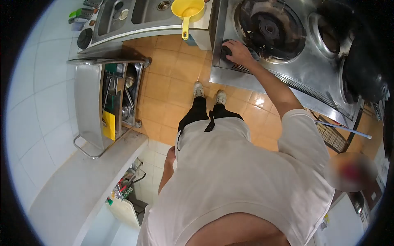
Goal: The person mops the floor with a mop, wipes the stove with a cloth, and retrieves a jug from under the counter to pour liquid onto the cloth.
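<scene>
My right hand point(239, 52) is at the front left corner of the steel stove point(262, 78), its fingers wrapped round a dark scrubber-like object point(226, 48) that rests on the metal. Beyond it lies the blackened round burner point(269, 28). Down beside my left hip hangs my left hand point(170, 155), partly hidden by my shirt, and its fingers are too small to make out. A yellow ladle point(188, 11) with a handle sits on the counter edge, left of the stove.
A double sink point(139, 16) stands at the top left. Below it is a steel trolley point(88, 102) with pans and a yellow board point(109, 125). A large black wok point(367, 67) leans at the stove's right. A wire basket point(331, 135) stands on the floor.
</scene>
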Available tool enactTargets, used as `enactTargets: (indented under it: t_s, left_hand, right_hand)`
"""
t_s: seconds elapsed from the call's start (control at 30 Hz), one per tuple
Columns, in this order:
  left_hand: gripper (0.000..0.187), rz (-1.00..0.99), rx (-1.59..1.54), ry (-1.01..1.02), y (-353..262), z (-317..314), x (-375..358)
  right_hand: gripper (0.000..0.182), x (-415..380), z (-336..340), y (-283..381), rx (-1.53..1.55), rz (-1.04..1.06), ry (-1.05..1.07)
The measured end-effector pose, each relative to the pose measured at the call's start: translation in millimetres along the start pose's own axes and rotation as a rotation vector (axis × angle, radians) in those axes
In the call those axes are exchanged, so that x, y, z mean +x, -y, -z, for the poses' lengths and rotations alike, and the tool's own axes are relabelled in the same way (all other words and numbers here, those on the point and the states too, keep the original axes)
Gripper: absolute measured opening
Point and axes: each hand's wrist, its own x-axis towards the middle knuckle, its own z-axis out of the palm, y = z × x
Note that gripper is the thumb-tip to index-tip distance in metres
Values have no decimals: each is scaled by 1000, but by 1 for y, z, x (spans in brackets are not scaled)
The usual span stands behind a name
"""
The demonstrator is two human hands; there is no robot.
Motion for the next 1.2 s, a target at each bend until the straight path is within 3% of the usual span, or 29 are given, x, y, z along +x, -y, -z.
enactTargets:
  t_s: [0.03, 0.13, 0.17, 0.27, 0.37, 0.43, 0.5, 0.67, 0.77, 0.87, 0.97, 1.07, 1.17, 1.2]
  left_hand:
    - [30, -11, -30, 0, -16, 0, -5]
    - [30, -36, -81, -8, -57, 5, -7]
    - [31, -25, -70, -18, -71, 6, -7]
    - [32, -10, -80, -51, -83, 9, -2]
    - [32, -28, -161, -60, -56, 14, 13]
    - [33, -36, -182, -13, -37, 17, 17]
    - [34, -6, -221, -21, -82, 8, -14]
    - [33, 45, -109, -10, -65, 25, -15]
    - [34, -112, -228, -59, -38, 33, -5]
    - [37, -79, -175, -26, -31, 34, -8]
    - [37, -17, -92, -87, -35, 29, -5]
    - [36, 47, -267, -23, -67, 19, -23]
    - [37, -34, -299, 16, 23, 29, 28]
    - [37, -37, -223, -10, 23, 30, 28]
  right_hand:
    - [39, -2, -6, -1, -3, 2, -63]
    - [37, -3, -13, -29, -96, -101, 16]
    - [35, -8, -8, -31, -38, -90, -70]
    - [38, -21, 8, -35, 293, -296, -18]
    - [44, -48, 14, -36, 430, -14, 45]
    - [43, -58, 15, -25, 318, 87, 51]
    - [41, -64, 11, -19, 179, 181, 73]
    - [33, -56, -6, -27, -165, 341, 187]
    - [26, -57, -13, -30, -207, 278, 103]
    - [28, -55, -12, -26, -215, 218, 67]
    - [30, -43, -15, -13, -79, -133, -84]
    - [32, -14, -13, -2, -69, -368, -52]
    - [35, 4, -22, -1, 29, -299, -182]
    - [35, 5, -25, -3, 34, -235, -185]
